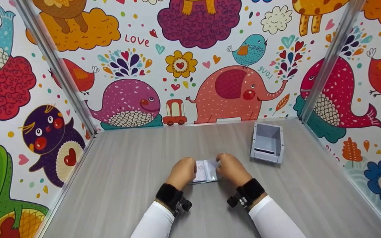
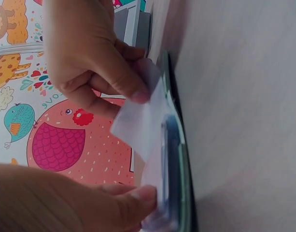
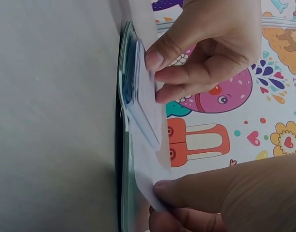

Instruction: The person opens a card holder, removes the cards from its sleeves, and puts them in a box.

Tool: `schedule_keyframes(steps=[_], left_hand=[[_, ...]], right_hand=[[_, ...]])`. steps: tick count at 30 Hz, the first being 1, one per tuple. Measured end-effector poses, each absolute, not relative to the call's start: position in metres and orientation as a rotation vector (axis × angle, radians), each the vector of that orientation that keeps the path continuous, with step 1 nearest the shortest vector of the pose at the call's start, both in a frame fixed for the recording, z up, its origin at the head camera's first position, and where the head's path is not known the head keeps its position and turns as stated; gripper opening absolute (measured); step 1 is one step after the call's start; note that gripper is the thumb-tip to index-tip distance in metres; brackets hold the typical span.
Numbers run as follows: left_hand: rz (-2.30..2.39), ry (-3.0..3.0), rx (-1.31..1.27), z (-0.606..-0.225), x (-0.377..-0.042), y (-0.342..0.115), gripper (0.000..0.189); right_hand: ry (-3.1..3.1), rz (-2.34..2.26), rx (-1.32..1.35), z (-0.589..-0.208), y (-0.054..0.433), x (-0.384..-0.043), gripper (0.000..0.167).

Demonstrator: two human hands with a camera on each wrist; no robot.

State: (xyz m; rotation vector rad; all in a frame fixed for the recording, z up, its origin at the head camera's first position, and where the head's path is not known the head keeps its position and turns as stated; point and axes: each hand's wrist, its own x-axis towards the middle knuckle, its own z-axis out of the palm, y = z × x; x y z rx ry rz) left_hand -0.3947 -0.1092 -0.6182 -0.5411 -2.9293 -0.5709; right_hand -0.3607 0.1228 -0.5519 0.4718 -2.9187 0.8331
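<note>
Left hand (image 1: pixel 182 170) pinches an open booklet's (image 1: pixel 205 172) thick stack (image 3: pixel 145 104), right hand (image 1: pixel 231 169) a thin translucent page (image 2: pixel 142 123); boxy grey bin (image 1: pixel 265 157) near.

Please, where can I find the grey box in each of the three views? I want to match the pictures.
Head: the grey box stands on the table, right of centre, beyond and to the right of the right hand.
Left wrist: the grey box is at the top edge, slightly left of centre, partly cut off.
Right wrist: not in this picture.
Shared landmark: the booklet, held by the left hand and the right hand.
</note>
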Motion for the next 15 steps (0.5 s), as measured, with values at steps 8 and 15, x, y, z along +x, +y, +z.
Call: schedule_keyframes(steps=[8, 15], left_hand=[[-0.542, -2.925, -0.517, -0.618, -0.393, -0.108, 0.016], [-0.585, -2.895, -0.536, -0.586, -0.369, -0.104, 0.014]], right_hand=[[-2.969, 0.807, 0.394, -0.554, 0.125, -0.362, 0.038], [-2.963, 0.704, 0.361, -0.555, 0.125, -0.362, 0.027]])
